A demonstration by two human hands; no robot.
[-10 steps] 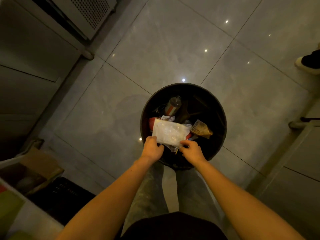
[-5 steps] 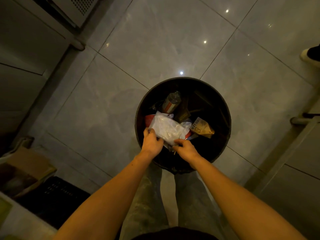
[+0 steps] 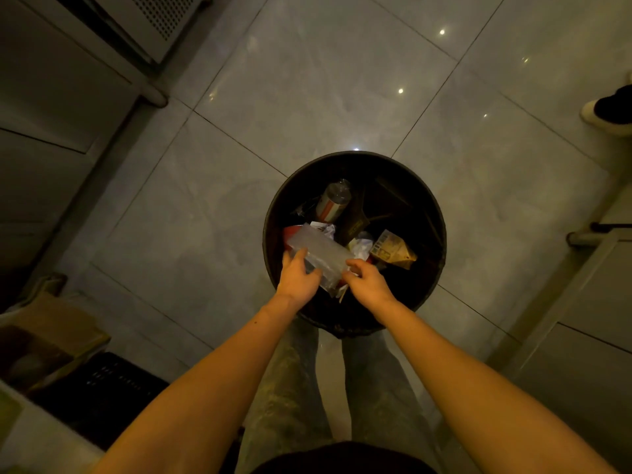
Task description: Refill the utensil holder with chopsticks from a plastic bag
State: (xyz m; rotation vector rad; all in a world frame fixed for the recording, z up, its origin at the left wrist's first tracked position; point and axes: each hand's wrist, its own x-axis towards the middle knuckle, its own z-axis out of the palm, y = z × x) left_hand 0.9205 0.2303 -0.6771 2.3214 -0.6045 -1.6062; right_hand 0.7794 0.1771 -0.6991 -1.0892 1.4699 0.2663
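Observation:
A clear, crumpled plastic bag (image 3: 319, 251) hangs over the open mouth of a round black bin (image 3: 434, 206). My left hand (image 3: 295, 278) is at the bag's near left side, fingers spread and thumb resting on the plastic. My right hand (image 3: 367, 282) is at the bag's near right corner, fingertips curled and pinching its edge. Both hands are above the bin's near rim. I see no chopsticks in the bag and no utensil holder in view.
The bin holds rubbish: a plastic bottle (image 3: 333, 200), a tan carton (image 3: 393, 249), crumpled paper. It stands on grey floor tiles between metal cabinets on the left (image 3: 51, 107) and right (image 3: 581, 354). A cardboard box (image 3: 44, 340) and a black crate (image 3: 109, 388) sit lower left. Someone's shoe (image 3: 608, 111) is at the right edge.
The bag has sunk lower over the bin and tilted lengthwise. My left hand's fingers have opened from their grip, and both hands have moved slightly forward over the rim.

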